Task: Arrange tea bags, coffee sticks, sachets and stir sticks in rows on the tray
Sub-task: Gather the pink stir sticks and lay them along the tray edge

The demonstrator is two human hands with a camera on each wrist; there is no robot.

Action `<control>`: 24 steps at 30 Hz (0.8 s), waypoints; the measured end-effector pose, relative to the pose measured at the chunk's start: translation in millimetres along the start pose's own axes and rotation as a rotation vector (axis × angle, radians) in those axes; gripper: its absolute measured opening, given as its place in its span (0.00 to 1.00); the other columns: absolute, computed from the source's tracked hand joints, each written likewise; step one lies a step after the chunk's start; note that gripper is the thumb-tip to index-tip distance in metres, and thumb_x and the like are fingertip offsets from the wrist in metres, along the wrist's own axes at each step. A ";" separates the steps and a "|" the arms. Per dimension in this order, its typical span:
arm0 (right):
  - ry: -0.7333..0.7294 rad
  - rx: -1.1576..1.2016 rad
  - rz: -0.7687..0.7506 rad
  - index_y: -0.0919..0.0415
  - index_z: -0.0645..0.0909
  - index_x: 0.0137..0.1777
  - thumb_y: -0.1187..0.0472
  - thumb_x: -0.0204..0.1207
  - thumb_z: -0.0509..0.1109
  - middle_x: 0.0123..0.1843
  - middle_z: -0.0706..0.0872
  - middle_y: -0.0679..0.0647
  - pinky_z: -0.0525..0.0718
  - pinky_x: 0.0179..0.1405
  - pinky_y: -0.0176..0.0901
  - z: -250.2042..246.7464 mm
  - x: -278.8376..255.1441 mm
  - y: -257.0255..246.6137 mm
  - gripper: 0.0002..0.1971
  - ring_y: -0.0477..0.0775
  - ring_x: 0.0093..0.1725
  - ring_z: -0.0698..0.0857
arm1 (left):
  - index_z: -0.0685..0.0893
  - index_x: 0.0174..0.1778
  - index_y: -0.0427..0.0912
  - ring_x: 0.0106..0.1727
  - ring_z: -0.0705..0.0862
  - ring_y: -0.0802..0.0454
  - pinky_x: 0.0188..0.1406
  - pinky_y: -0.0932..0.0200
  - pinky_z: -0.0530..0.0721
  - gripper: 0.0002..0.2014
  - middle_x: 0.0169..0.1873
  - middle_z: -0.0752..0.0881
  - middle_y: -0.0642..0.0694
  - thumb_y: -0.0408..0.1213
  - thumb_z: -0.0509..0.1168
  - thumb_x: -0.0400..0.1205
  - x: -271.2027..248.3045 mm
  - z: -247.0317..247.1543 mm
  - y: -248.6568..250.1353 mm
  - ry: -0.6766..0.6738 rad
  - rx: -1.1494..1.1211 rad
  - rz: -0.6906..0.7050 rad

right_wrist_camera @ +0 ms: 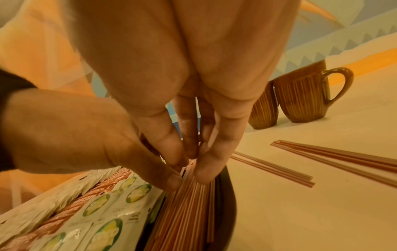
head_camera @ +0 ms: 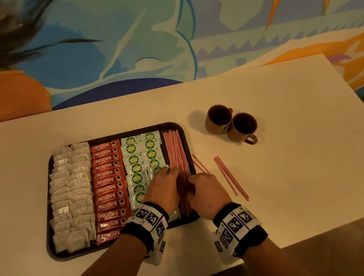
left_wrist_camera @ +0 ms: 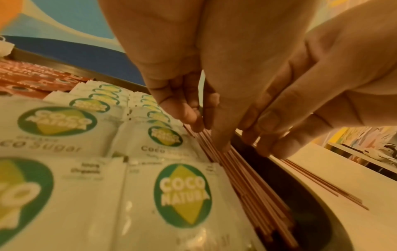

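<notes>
A dark tray (head_camera: 53, 246) holds white tea bags (head_camera: 70, 193) at the left, then a column of red Nescafe coffee sticks (head_camera: 107, 180), then green-and-white Coco Natura sachets (head_camera: 134, 160). A bundle of red-striped stir sticks (head_camera: 175, 147) lies along its right side. My left hand (head_camera: 173, 172) and right hand (head_camera: 191, 179) meet over the near half of that bundle. In the wrist views my left hand (left_wrist_camera: 212, 135) and right hand (right_wrist_camera: 193, 166) point straight fingers down onto the stir sticks (left_wrist_camera: 253, 190), touching them from either side. Several loose stir sticks (head_camera: 229, 175) lie on the table, right of the tray.
Two brown ribbed mugs (head_camera: 219, 118) (head_camera: 244, 125) stand together behind and right of the tray. The white table (head_camera: 282, 83) ends close to my forearms, with wooden floor beyond its front right corner. A painted wall rises behind the table.
</notes>
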State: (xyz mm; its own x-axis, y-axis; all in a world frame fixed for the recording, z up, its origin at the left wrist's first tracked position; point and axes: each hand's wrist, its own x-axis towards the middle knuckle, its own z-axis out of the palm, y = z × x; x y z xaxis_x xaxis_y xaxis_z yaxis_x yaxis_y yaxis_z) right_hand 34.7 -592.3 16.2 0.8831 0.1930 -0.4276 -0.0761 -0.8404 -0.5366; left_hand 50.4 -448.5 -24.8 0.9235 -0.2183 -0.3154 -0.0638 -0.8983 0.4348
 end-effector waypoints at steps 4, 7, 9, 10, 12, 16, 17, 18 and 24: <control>-0.104 -0.028 -0.056 0.60 0.88 0.53 0.62 0.82 0.69 0.49 0.87 0.53 0.84 0.50 0.41 -5.2 -5.4 3.3 0.07 0.51 0.47 0.83 | 0.82 0.57 0.47 0.60 0.79 0.46 0.53 0.48 0.86 0.15 0.55 0.80 0.47 0.27 0.69 0.77 4.8 -3.3 0.0 -0.007 0.016 0.019; -0.208 -0.065 -0.055 0.63 0.88 0.50 0.63 0.82 0.70 0.49 0.87 0.56 0.87 0.51 0.44 -2.6 -9.7 1.9 0.06 0.55 0.48 0.86 | 0.81 0.60 0.46 0.62 0.78 0.46 0.56 0.50 0.84 0.16 0.59 0.80 0.47 0.28 0.70 0.78 5.3 -0.9 2.6 -0.031 0.052 0.046; -0.191 -0.066 -0.056 0.64 0.87 0.51 0.63 0.82 0.69 0.52 0.85 0.57 0.87 0.52 0.45 -1.8 -11.3 3.9 0.06 0.56 0.50 0.85 | 0.81 0.60 0.45 0.62 0.78 0.46 0.56 0.51 0.84 0.16 0.60 0.79 0.47 0.28 0.70 0.78 4.9 1.2 3.2 -0.031 0.048 0.052; -0.179 -0.057 -0.062 0.63 0.87 0.50 0.63 0.82 0.69 0.50 0.85 0.56 0.86 0.50 0.44 -1.0 -11.5 5.8 0.07 0.55 0.48 0.85 | 0.81 0.59 0.46 0.62 0.78 0.47 0.56 0.50 0.84 0.17 0.60 0.79 0.47 0.28 0.71 0.77 4.7 2.0 3.0 -0.031 0.044 0.052; -0.191 -0.044 -0.066 0.62 0.87 0.48 0.61 0.83 0.68 0.44 0.83 0.53 0.81 0.43 0.40 1.4 -12.2 8.3 0.08 0.52 0.43 0.83 | 0.80 0.59 0.47 0.62 0.78 0.47 0.56 0.49 0.85 0.17 0.60 0.78 0.48 0.28 0.71 0.77 4.0 3.0 3.1 -0.030 0.035 0.047; -0.215 -0.039 -0.078 0.60 0.88 0.51 0.59 0.84 0.69 0.44 0.81 0.50 0.70 0.35 0.30 7.2 -13.7 10.4 0.08 0.48 0.41 0.79 | 0.79 0.62 0.47 0.63 0.78 0.47 0.57 0.51 0.84 0.18 0.61 0.78 0.48 0.30 0.72 0.77 1.1 5.3 5.7 -0.021 0.024 0.056; -0.195 -0.013 -0.073 0.59 0.89 0.51 0.59 0.84 0.69 0.44 0.82 0.49 0.70 0.35 0.29 5.3 -13.6 12.4 0.08 0.46 0.40 0.79 | 0.79 0.63 0.46 0.64 0.78 0.46 0.59 0.52 0.84 0.18 0.62 0.77 0.48 0.31 0.72 0.78 0.1 5.2 6.4 -0.019 0.018 0.058; -0.160 0.027 -0.057 0.58 0.89 0.50 0.60 0.84 0.68 0.44 0.84 0.48 0.71 0.36 0.27 1.4 -13.1 15.4 0.08 0.42 0.39 0.79 | 0.79 0.64 0.46 0.64 0.78 0.46 0.60 0.52 0.83 0.18 0.62 0.77 0.48 0.32 0.72 0.79 -1.0 4.7 6.8 -0.015 0.008 0.060; 0.299 0.112 0.278 0.54 0.90 0.57 0.63 0.82 0.71 0.50 0.87 0.48 0.82 0.55 0.37 -28.7 -5.7 57.9 0.09 0.48 0.48 0.83 | 0.82 0.63 0.50 0.64 0.77 0.52 0.65 0.54 0.81 0.13 0.61 0.79 0.52 0.43 0.70 0.83 -0.7 -5.7 20.6 0.083 -0.058 0.142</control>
State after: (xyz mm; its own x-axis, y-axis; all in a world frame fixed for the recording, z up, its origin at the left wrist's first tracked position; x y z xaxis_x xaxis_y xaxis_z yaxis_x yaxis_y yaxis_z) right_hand 38.6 -656.6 8.5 0.9158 -0.2028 -0.3466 -0.3660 -0.7765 -0.5129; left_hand 50.6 -464.6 -10.8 0.9351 -0.3067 -0.1777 -0.1759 -0.8367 0.5186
